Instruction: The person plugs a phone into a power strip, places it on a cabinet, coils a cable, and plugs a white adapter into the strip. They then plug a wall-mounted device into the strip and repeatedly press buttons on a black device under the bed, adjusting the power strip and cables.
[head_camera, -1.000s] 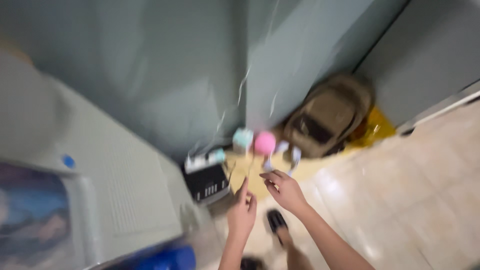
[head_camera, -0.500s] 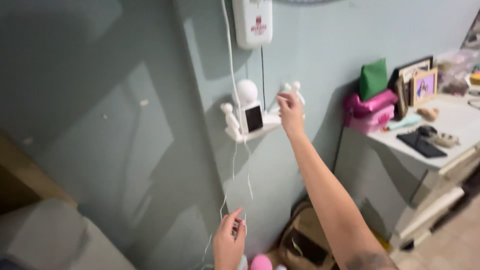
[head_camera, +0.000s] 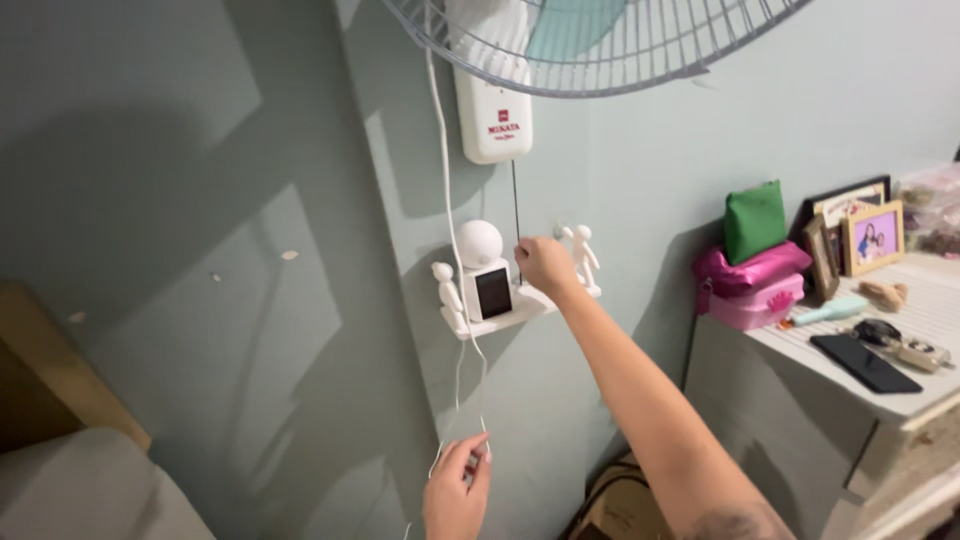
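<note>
A small white wall shelf (head_camera: 520, 308) is jutting from the grey-green wall, with bare wall lying open to its left and below it. A white gadget with a round head and dark screen (head_camera: 487, 275) is sitting toward the shelf's left end, flanked by one white figurine (head_camera: 447, 292) at the left edge and another white figurine (head_camera: 582, 255) at the right edge. Above, the white base of a wall fan (head_camera: 492, 105) is hanging close over the shelf, its wire cage crowding the top. A thin white cord (head_camera: 445, 210) is running down from the fan, past the gadget's left side and over the shelf's front edge.

To the right, a counter (head_camera: 925, 385) is carrying a pink bag, a green pouch, picture frames and a dark phone, well apart from the shelf.

The right hand (head_camera: 546, 266) is reaching up with the arm stretched out, fingers curled closed at the shelf's middle, just beside the right figurine; whether it is gripping anything is unclear. The left hand (head_camera: 456, 490) is hanging low beneath the shelf, fingertips pinching the cord's lower end.
</note>
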